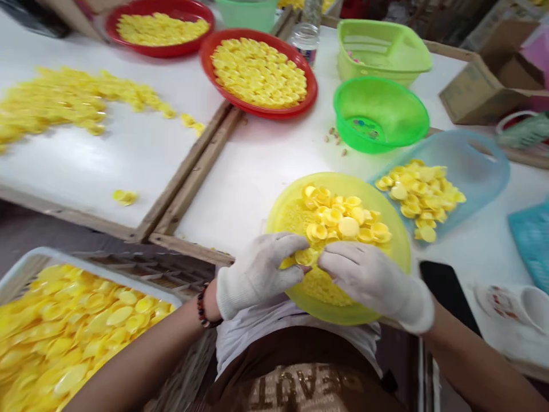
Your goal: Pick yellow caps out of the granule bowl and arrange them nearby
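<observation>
Both my hands wear white gloves and meet over a yellow basin (pixel 397 263) at the table's front edge. My left hand (pixel 259 277) is closed, its thumb and fingers pinching a small yellow plastic cup (pixel 305 256). Beside it my right hand (pixel 371 274) has its fingers bent together at that cup; whatever lies in its grip is hidden. A heap of small shallow yellow cups (pixel 348 227) sits in the far side of the basin. Under them is a layer of fine yellow grains (pixel 326 288), partly covered by my hands.
A blue translucent board (pixel 476 171) bears more yellow cups. Behind stand a green bowl (pixel 381 106), a lime basin (pixel 386 46) and a red tray (pixel 311 94) of cups. A phone (pixel 448 289) and white mug (pixel 534 309) lie right; a full crate (pixel 47 252) stands lower left.
</observation>
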Motion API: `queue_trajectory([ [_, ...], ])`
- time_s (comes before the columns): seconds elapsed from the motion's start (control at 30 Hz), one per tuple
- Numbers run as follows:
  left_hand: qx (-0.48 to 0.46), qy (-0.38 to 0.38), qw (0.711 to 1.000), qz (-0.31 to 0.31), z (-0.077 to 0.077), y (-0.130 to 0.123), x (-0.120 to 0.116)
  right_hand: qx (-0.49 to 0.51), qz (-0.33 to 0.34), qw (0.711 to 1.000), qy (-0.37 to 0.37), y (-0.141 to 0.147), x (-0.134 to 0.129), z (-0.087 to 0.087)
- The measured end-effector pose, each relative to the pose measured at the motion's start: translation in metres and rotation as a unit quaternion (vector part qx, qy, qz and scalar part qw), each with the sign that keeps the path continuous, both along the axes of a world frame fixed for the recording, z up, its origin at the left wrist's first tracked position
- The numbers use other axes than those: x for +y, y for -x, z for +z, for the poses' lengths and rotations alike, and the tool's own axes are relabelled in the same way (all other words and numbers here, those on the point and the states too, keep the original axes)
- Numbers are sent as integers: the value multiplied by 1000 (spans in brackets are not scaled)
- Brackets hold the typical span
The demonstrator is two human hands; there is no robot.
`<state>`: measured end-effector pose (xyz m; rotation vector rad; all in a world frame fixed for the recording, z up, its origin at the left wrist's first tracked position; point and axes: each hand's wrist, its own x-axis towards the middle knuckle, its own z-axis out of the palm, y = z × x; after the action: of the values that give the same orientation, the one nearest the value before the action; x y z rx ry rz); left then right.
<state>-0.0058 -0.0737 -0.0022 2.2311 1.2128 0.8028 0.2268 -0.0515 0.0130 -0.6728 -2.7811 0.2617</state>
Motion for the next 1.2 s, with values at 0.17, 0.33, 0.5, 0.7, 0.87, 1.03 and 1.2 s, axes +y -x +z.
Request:
queue_trajectory([
  [0.17, -6, -61, 990, 126, 10, 38, 1, -73, -25, 994, 72, -15, 2, -12],
  [0.33, 169, -49, 889, 424, 8, 143, 8, 3, -69, 998, 12, -19, 7, -15],
  [0.5, 277, 79, 780, 555, -24, 247, 8, -38, -158, 983, -85, -11, 14, -18],
  [0.7, 272, 68, 797, 535, -34, 267, -4, -159, -139, 975, -74, 10, 21, -23],
  [0.87, 159, -44, 911, 379, 0, 166, -8, -105, -115, 986, -59, 23, 16, -7],
  [1.03, -14, -49, 998, 31, 18, 30, -11, 15, -21, 996, -86, 25, 3, 10],
  [1.2, 25, -40, 998, 41, 4, -6, 1, 9, -122, 992, -28, 2, -7, 1],
])
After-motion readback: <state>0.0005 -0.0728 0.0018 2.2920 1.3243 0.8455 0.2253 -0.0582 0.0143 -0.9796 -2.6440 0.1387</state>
